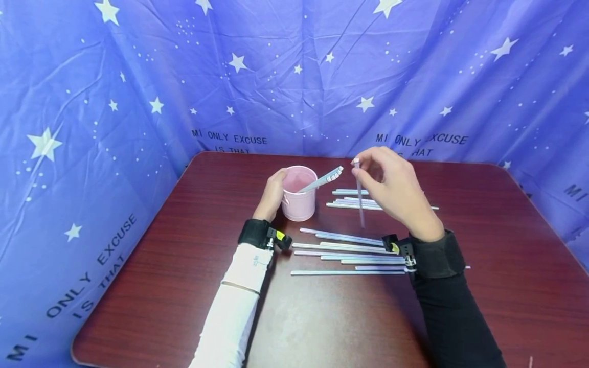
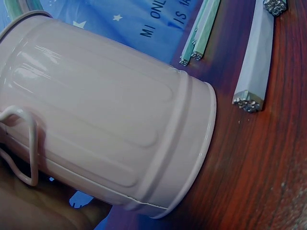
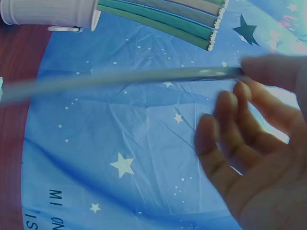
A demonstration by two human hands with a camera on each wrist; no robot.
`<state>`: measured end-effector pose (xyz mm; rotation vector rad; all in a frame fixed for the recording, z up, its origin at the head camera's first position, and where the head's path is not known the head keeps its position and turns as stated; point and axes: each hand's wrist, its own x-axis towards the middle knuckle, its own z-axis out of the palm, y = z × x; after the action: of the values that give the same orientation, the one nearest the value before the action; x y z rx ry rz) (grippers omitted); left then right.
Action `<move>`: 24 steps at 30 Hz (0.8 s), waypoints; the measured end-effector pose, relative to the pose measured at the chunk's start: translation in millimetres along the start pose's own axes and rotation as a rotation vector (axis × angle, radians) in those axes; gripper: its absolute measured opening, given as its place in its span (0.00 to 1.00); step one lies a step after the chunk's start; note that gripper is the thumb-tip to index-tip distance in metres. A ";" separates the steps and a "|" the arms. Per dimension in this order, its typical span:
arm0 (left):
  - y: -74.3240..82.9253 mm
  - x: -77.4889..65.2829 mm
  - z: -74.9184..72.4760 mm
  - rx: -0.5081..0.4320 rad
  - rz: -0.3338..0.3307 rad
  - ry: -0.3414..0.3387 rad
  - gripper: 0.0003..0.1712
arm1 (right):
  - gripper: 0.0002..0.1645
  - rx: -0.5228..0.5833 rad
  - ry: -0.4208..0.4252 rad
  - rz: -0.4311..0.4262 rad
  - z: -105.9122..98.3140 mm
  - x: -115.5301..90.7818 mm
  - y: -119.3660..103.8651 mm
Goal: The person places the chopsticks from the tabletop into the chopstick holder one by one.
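My left hand [image 1: 270, 197] holds the left side of a pink bucket [image 1: 299, 205], which stands upright on the table. In the left wrist view the bucket's wall [image 2: 96, 100] and its small side handle fill most of the picture. Several slim pastel sticks [image 1: 317, 183] lean out over the bucket's right rim, their pale ends fanned together. To the right of the bucket my right hand [image 1: 393, 179] pinches one slim stick [image 1: 361, 204] near its top end between thumb and fingertips. That stick hangs nearly upright; in the right wrist view its far part [image 3: 120, 79] is blurred.
Loose sticks [image 1: 349, 272] lie crosswise in front of the bucket, partly under my right wrist. Another group of sticks [image 1: 349, 202] lies behind, beneath the right hand. A dark red table [image 1: 184, 301] carries everything, with a blue star-patterned cloth [image 1: 294, 102] around it.
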<state>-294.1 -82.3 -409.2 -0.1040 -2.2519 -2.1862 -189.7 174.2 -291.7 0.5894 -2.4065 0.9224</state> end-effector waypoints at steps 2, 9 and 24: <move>-0.1 -0.2 0.0 0.002 0.003 -0.001 0.29 | 0.06 0.033 0.093 0.004 -1.4 -0.3 -1.0; -1.1 0.1 0.0 0.005 0.000 -0.001 0.30 | 0.10 0.222 0.326 0.017 -2.0 -0.1 -6.1; -0.4 0.5 0.6 0.002 -0.001 0.003 0.30 | 0.13 0.432 0.371 -0.086 5.5 -0.2 -16.7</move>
<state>-294.5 -81.7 -409.6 -0.0988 -2.2534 -2.1828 -182.0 159.0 -287.1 0.6044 -1.8496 1.3918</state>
